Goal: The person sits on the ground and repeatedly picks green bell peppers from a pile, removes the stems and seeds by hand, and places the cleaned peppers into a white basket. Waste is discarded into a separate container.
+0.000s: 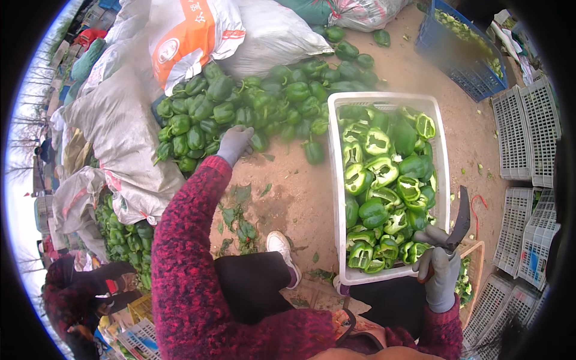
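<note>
My left hand [236, 143], in a grey glove, reaches out to the near edge of a heap of whole green bell peppers [223, 113]. Its fingers and thumb close about one green bell pepper [259, 141], partly covered by the hand. On the right, my gloved right hand [440, 273] is wrapped round a knife, whose dark curved blade [461, 221] points up and away from me. This hand is beside the near right corner of a white plastic crate [442, 150], filled with cut-open green peppers [384, 171].
White sacks [273, 42] lie behind and left of the heap. A blue crate [480, 84] of pale scraps stands far right, with stacked grey crates [513, 141] along the right side. An orange-tan basket [478, 258] is by my right hand. Another person [78, 300] is lower left.
</note>
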Available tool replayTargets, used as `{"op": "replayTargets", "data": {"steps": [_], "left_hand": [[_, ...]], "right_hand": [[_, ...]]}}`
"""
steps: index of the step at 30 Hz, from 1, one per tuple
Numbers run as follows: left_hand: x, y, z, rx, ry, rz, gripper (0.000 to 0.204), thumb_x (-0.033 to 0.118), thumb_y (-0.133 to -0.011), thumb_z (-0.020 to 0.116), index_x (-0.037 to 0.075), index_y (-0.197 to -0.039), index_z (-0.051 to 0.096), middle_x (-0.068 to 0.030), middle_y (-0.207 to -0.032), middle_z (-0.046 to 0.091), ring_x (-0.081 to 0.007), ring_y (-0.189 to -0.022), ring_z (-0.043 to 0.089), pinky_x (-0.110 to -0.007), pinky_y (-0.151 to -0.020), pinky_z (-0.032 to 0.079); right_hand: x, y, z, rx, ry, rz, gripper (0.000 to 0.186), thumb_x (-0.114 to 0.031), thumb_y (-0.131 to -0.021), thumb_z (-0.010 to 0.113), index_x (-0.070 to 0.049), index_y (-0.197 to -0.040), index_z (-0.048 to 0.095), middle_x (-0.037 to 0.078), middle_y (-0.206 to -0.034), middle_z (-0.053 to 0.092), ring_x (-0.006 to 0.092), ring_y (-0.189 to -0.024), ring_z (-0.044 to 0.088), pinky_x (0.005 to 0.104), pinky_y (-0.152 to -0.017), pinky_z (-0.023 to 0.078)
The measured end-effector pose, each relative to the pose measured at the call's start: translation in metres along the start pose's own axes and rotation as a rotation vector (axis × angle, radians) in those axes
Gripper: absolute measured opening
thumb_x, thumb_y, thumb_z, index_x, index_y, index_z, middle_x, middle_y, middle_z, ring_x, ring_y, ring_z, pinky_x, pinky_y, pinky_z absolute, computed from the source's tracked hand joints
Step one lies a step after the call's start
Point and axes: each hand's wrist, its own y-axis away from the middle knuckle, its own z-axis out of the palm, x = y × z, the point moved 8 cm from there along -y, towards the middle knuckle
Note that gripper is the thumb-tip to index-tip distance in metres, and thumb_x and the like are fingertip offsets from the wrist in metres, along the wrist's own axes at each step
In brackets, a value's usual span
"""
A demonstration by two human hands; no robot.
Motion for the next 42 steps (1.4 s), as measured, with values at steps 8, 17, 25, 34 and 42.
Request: {"op": "replayTargets", "data": {"steps": [8, 17, 25, 34, 42], "left_hand": [[0.005, -0.118, 0.071, 0.305, -0.425, -0.066, 0.059, 0.058, -0.096, 0.059, 0.006, -0.121, 0.072, -0.0208, -0.127, 0.071, -0.0425, -0.114, 0.068, -0.05, -0.097, 0.052], [0.11, 0.127, 0.079, -0.788, 0.565, 0.278, 0.056, 0.047, -0.108, 0.051, -0.001, -0.138, 0.06, -0.0137, -0.125, 0.069, -0.029, -0.115, 0.069, -0.043, -0.1, 0.054], [0.154, 0.395, 0.135, -1.226, 1.34, 0.313, 0.029, 0.031, -0.101, 0.052, 0.011, -0.081, 0.059, -0.0193, -0.102, 0.071, -0.0316, -0.082, 0.069, -0.048, -0.09, 0.055], [0.121, 0.446, 0.184, -0.782, 1.258, 0.488, 0.028, 0.014, -0.104, 0.049, 0.01, -0.076, 0.047, -0.0157, -0.092, 0.068, -0.0224, -0.072, 0.061, -0.036, -0.074, 0.055], [0.127, 0.444, 0.16, -0.682, 0.888, 0.789, 0.022, -0.006, -0.097, 0.057, 0.008, -0.111, 0.068, -0.0146, -0.099, 0.07, -0.024, -0.085, 0.068, -0.034, -0.077, 0.057]], "right_hand": [[-0.001, -0.009, -0.022, 0.051, -0.039, 0.005, 0.064, -0.049, -0.1, 0.064, 0.005, -0.134, 0.059, 0.017, -0.099, 0.074, 0.007, -0.045, 0.051, 0.0233, -0.049, 0.05], [-0.003, -0.034, 0.023, -0.186, 0.07, 0.154, 0.048, -0.029, -0.1, 0.067, 0.002, -0.136, 0.06, 0.001, -0.084, 0.067, 0.0055, -0.052, 0.052, 0.0223, -0.051, 0.044], [-0.035, 0.064, 0.064, -0.19, 0.179, -0.171, 0.049, -0.032, -0.098, 0.069, -0.002, -0.135, 0.06, 0.008, -0.1, 0.072, 0.0137, -0.072, 0.066, 0.0287, -0.067, 0.054], [0.028, 0.161, 0.046, -0.142, 0.086, 0.224, 0.04, -0.029, -0.098, 0.07, 0.0, -0.125, 0.062, 0.005, -0.086, 0.066, 0.0081, -0.065, 0.058, 0.027, -0.056, 0.047], [-0.014, 0.187, 0.053, -0.179, 0.317, 0.024, 0.042, -0.032, -0.099, 0.068, 0.002, -0.123, 0.062, 0.007, -0.09, 0.069, 0.012, -0.072, 0.061, 0.0309, -0.064, 0.052]]}}
